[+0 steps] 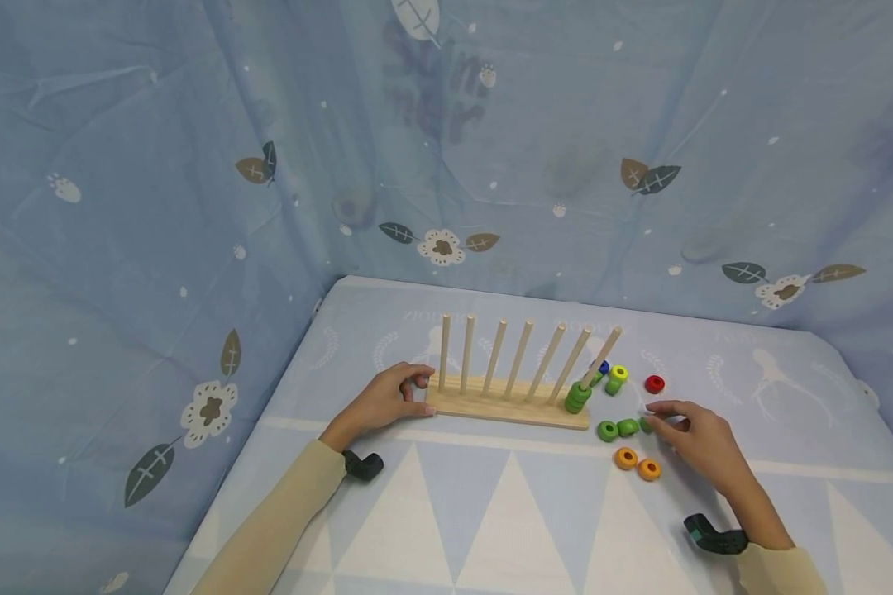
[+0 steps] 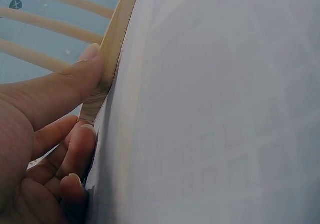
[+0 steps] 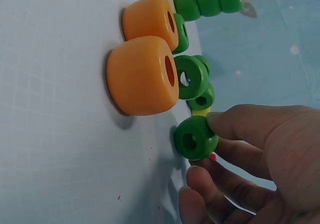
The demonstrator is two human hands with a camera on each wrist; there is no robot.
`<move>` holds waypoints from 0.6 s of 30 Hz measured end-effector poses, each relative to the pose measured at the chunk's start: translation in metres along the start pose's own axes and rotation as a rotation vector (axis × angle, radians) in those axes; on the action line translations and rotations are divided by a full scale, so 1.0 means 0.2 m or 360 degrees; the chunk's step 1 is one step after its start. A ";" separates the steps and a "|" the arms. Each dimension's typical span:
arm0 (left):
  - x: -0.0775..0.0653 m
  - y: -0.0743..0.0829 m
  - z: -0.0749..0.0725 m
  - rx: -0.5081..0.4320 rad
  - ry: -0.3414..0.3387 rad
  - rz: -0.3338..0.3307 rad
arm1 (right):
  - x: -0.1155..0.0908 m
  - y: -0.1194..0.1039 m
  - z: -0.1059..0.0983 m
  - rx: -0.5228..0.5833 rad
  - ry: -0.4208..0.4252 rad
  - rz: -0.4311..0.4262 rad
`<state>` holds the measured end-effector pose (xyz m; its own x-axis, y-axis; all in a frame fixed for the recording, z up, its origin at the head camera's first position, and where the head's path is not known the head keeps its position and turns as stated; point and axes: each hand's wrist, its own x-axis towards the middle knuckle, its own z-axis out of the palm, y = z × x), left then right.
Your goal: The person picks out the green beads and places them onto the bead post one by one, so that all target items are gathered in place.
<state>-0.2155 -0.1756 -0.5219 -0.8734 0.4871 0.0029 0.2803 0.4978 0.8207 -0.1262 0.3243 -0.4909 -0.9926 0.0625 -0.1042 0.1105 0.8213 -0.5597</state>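
The left hand [image 1: 382,398] grips the left end of a wooden peg rack [image 1: 506,408], thumb in front and fingers behind, as the left wrist view shows. Several upright pegs rise from the rack; a stack of green beads [image 1: 577,398] sits on the rightmost one. To the right, my right hand [image 1: 703,442] pinches a green bead [image 3: 196,138] between thumb and fingers, close to the tabletop. Two more green beads [image 1: 607,430] lie left of that hand. Nearer the front are two orange beads [image 1: 626,459].
Behind the rack's right end lie a yellow bead [image 1: 619,373], a blue bead [image 1: 603,367] and more green ones. A red bead [image 1: 654,383] lies apart at the back. Patterned blue curtains [image 1: 565,149] enclose the table [image 1: 417,512] at the back and sides.
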 end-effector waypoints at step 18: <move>0.00 0.00 0.00 -0.0002 0.0007 -0.0017 | 0.02 0.01 -0.03 -0.0073 -0.0070 0.0103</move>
<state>-0.2155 -0.1760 -0.5215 -0.8779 0.4787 -0.0034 0.2705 0.5020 0.8215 -0.1304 0.3296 -0.4886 -0.9801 0.0922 -0.1757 0.1710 0.8417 -0.5122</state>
